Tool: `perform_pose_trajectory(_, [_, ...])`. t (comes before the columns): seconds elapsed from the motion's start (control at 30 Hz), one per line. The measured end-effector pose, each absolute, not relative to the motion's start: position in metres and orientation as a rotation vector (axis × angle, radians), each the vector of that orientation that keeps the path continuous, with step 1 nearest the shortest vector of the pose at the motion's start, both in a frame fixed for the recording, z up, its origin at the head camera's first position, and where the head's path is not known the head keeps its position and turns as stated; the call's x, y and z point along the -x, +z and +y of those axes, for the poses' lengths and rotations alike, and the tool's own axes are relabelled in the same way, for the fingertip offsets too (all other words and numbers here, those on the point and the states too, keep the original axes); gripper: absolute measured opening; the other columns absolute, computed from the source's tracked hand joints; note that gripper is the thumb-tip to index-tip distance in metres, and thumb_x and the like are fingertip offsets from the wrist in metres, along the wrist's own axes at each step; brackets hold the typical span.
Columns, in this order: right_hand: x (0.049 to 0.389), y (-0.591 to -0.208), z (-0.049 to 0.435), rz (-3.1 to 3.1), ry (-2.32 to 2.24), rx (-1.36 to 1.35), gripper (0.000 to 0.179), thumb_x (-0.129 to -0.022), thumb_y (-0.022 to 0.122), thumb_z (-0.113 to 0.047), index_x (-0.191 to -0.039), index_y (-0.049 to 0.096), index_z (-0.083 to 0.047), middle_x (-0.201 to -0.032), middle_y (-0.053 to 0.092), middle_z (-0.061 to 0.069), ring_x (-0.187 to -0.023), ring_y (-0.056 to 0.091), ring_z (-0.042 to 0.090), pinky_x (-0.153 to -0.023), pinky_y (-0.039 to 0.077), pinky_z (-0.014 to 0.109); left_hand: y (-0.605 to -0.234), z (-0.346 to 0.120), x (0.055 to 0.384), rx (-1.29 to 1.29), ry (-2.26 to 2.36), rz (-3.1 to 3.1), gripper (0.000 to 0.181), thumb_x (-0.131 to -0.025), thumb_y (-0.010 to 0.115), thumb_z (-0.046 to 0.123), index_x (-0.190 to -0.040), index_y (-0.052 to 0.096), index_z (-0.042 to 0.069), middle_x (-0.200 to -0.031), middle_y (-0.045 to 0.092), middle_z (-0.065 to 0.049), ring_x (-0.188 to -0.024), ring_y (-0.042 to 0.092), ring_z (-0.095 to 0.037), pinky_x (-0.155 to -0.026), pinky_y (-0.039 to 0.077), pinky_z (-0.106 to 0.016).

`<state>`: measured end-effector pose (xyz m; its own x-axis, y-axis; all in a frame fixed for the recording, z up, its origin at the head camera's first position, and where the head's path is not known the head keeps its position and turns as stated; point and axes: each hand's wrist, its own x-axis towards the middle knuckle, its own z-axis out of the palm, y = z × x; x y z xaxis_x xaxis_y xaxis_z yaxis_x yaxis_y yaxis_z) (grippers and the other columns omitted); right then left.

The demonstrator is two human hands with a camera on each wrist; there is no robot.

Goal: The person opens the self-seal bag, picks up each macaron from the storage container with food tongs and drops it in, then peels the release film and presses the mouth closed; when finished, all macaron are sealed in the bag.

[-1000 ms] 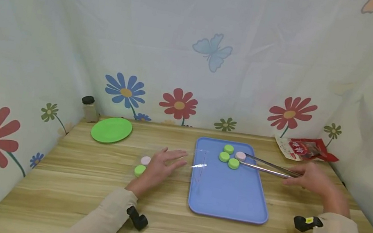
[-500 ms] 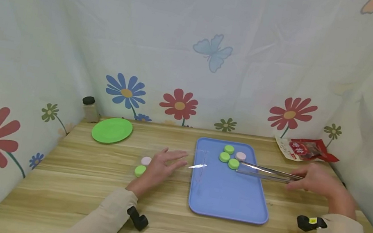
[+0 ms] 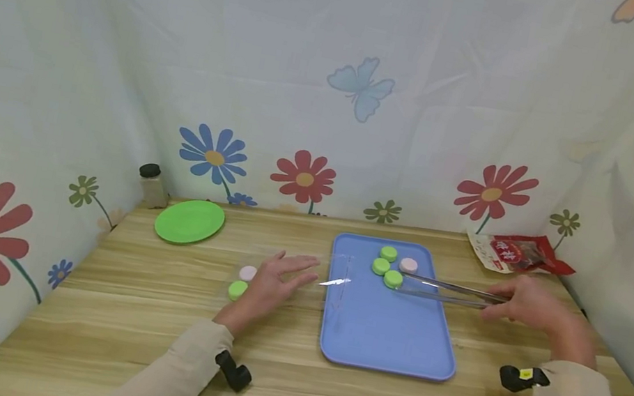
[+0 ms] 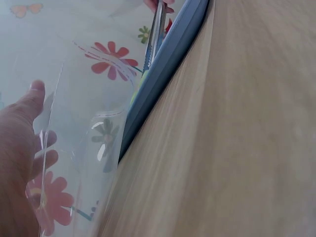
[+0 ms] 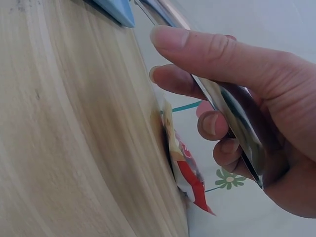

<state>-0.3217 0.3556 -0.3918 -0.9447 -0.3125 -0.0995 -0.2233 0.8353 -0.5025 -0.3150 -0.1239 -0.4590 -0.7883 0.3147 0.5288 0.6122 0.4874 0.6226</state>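
My right hand (image 3: 527, 306) holds metal tongs (image 3: 457, 288), thumb on one arm and fingers curled round the other in the right wrist view. The tongs' tips stand either side of the right edge of a green macaron (image 3: 393, 279) on the blue tray (image 3: 388, 338). Two more green macarons (image 3: 381, 267) and a pale pink macaron (image 3: 408, 265) lie close by. My left hand (image 3: 271, 285), fingers extended, is at a clear plastic container (image 4: 89, 143) whose lid overlaps the tray's left edge. Another pink macaron (image 3: 248, 273) and a green one lie in the container, partly hidden by this hand.
A green plate (image 3: 190, 221) lies at the back left, with a black-capped jar (image 3: 152, 186) beside it. A red and white snack packet (image 3: 520, 254) rests at the back right. A flower-printed curtain (image 3: 274, 77) rises behind the wooden table (image 3: 283, 390).
The tongs have shifted from the pink macaron to the nearest green one, their tips closing in around it. That green macaron has slid slightly left. My left hand has stayed in place.
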Motion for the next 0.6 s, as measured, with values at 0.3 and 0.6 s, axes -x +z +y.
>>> perform_pose_trajectory(0.3, [0.3246, -0.395, 0.3524, 2.835, -0.811, 0.425, 0.054, -0.081, 0.085, -0.028, -0.12, 0.069, 0.005, -0.09, 0.065, 0.002, -0.072, 0.053, 0.019, -0.061, 0.049, 0.033, -0.4583, -0.1241, 0.3148, 0.777, -1.199, -2.396, 0.041, -0.097, 0.063, 0.042, -0.132, 0.068, 0.02, -0.132, 0.066, 0.0, -0.126, 0.056, -0.01, -0.12, 0.019, -0.049])
perform_pose_trajectory(0.6, [0.3283, -0.4019, 0.3536, 2.803, -0.841, 0.439, 0.053, -0.081, 0.085, -0.027, -0.119, 0.07, 0.005, -0.09, 0.068, 0.001, -0.071, 0.053, 0.018, -0.061, 0.047, 0.031, -0.459, -0.1238, 0.3153, 0.785, -1.207, -2.383, 0.04, -0.098, 0.064, 0.041, -0.131, 0.068, 0.019, -0.131, 0.066, -0.001, -0.126, 0.057, -0.011, -0.12, 0.018, -0.05])
